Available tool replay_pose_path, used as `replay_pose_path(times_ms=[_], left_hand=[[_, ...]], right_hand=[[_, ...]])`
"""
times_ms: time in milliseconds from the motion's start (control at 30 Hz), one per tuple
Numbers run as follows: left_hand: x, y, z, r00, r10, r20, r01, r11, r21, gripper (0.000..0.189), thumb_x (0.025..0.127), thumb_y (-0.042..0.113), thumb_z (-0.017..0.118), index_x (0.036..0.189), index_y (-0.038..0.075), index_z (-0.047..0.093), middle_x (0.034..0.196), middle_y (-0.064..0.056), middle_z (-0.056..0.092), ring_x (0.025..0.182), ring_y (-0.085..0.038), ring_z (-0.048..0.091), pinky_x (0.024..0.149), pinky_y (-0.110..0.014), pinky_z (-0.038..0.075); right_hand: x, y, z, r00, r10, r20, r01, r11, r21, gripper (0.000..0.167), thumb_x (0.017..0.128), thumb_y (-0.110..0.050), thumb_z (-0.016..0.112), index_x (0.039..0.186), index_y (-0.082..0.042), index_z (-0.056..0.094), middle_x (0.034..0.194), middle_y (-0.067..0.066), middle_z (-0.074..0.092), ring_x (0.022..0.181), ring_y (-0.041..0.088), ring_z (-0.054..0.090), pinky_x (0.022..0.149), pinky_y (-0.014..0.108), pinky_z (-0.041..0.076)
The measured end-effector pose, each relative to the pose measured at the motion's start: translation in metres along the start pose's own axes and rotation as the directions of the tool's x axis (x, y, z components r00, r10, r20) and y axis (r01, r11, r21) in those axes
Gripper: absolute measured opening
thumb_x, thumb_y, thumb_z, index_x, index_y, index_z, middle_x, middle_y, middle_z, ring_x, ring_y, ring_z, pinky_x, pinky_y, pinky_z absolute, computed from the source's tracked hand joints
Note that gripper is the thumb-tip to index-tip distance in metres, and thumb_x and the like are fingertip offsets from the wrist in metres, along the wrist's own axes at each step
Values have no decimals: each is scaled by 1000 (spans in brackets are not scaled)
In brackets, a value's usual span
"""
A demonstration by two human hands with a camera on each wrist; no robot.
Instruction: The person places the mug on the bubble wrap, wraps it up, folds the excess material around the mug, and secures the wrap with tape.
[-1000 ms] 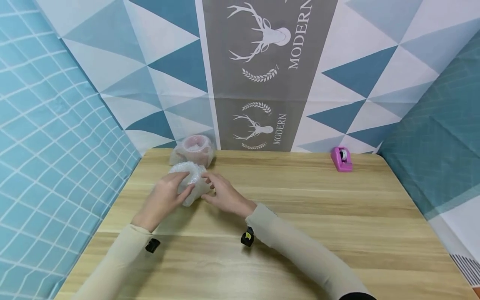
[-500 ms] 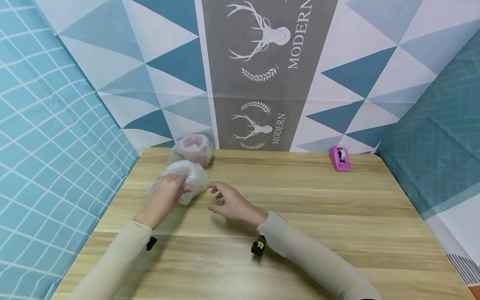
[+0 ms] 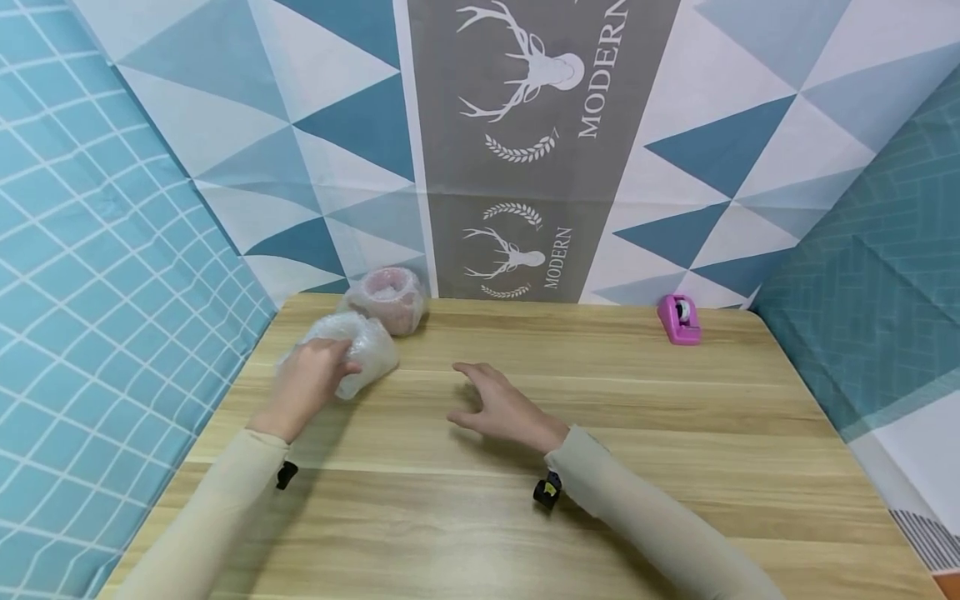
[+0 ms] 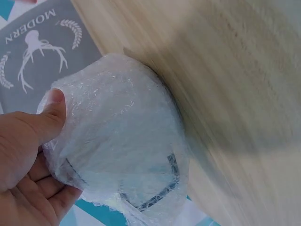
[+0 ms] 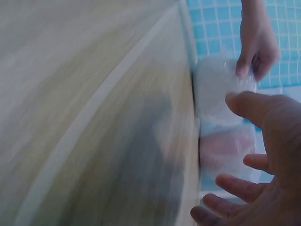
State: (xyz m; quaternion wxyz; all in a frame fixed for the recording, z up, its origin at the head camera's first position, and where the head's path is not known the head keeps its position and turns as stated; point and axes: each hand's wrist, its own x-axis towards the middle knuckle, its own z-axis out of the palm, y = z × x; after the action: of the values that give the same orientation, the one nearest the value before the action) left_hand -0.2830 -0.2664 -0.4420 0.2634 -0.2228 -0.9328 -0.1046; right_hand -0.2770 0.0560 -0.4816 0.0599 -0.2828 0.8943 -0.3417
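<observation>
A whitish bubble-wrapped bundle [image 3: 365,354] is at the table's left side, its contents blurred by the film; dark lines show through the wrapped bundle [image 4: 141,127] in the left wrist view. My left hand [image 3: 309,379] grips its rim, thumb on one side and fingers curled on the other. Just behind stands a second bubble-wrapped thing, pink and round with a hollow top [image 3: 392,302]. My right hand [image 3: 506,408] hovers to the right of both, fingers spread and holding nothing; the right wrist view shows the open right hand [image 5: 277,155] apart from the bundles.
A pink tape dispenser [image 3: 681,320] stands at the back right of the wooden table [image 3: 600,400]. Patterned cloth [image 3: 517,167] rises behind the table's back edge, and a blue checked sheet [image 3: 112,275] hangs along the left.
My right hand has come off the whitish bundle and drawn away to the right. The left hand has shifted the bundle a little to the left.
</observation>
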Motion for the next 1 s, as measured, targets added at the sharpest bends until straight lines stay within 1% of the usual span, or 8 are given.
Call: replay_pose_path(times_ms=[100, 267, 400, 600, 733, 833, 900, 1000], left_hand=[[0, -5, -1, 1000, -20, 11, 20, 1000, -15, 25, 79, 15, 86, 86, 2, 66, 74, -16, 66, 72, -41, 67, 63, -55, 56], [2, -14, -2, 996, -64, 60, 66, 998, -19, 28, 85, 14, 82, 104, -3, 70, 90, -23, 72, 82, -43, 70, 69, -58, 58], [3, -21, -3, 990, -104, 95, 104, 995, 5, 27, 87, 15, 80, 104, -3, 69, 90, -23, 71, 79, -42, 70, 67, -59, 57], [8, -32, -5, 982, -148, 114, 148, 989, 4, 22, 89, 14, 79, 99, -2, 69, 88, -23, 70, 75, -41, 68, 64, -59, 56], [10, -39, -5, 980, -164, 113, 165, 986, 2, 17, 89, 13, 79, 90, 0, 67, 82, -21, 68, 70, -39, 66, 60, -57, 54], [11, -44, -5, 980, -172, 105, 172, 985, 7, 17, 87, 12, 80, 89, 0, 68, 84, -23, 68, 70, -42, 66, 60, -59, 54], [12, -47, -5, 977, -189, 102, 189, 982, 18, 18, 87, 13, 80, 91, -1, 69, 87, -26, 69, 73, -47, 66, 62, -61, 54], [13, -49, -3, 963, -241, 122, 240, 971, 22, 20, 89, 13, 78, 98, -3, 70, 96, -30, 68, 81, -52, 66, 66, -65, 55]], right_hand=[[-3, 8, 0, 1000, 30, 0, -30, 999, -42, 89, 90, -47, 77, 161, -15, 32, 160, 12, 41, 145, 30, 44, 119, 50, 41], [-7, 15, 1, 998, 56, 5, -56, 996, -71, 92, 90, -51, 75, 162, -16, 30, 162, 15, 38, 148, 34, 39, 119, 54, 39], [-10, 15, 3, 997, 60, 39, -56, 992, -117, 95, 89, -56, 74, 163, -17, 29, 162, 20, 36, 150, 38, 37, 120, 56, 37], [-7, 10, 9, 998, -6, 58, 19, 973, -230, 97, 88, -60, 73, 162, -14, 30, 161, 22, 37, 150, 39, 35, 123, 52, 34], [-2, 3, 13, 997, -36, 69, 52, 968, -244, 97, 88, -61, 72, 162, -15, 31, 161, 22, 36, 151, 41, 32, 124, 53, 32], [3, -2, 18, 996, -49, 79, 67, 968, -243, 96, 88, -61, 72, 162, -16, 30, 162, 21, 35, 152, 41, 31, 125, 52, 31], [6, -6, 20, 995, -57, 84, 76, 966, -245, 96, 89, -62, 71, 163, -16, 29, 162, 21, 35, 153, 41, 30, 125, 51, 31], [11, -11, 25, 994, -70, 89, 91, 961, -261, 97, 89, -63, 69, 163, -16, 28, 162, 20, 36, 153, 41, 30, 126, 50, 30]])
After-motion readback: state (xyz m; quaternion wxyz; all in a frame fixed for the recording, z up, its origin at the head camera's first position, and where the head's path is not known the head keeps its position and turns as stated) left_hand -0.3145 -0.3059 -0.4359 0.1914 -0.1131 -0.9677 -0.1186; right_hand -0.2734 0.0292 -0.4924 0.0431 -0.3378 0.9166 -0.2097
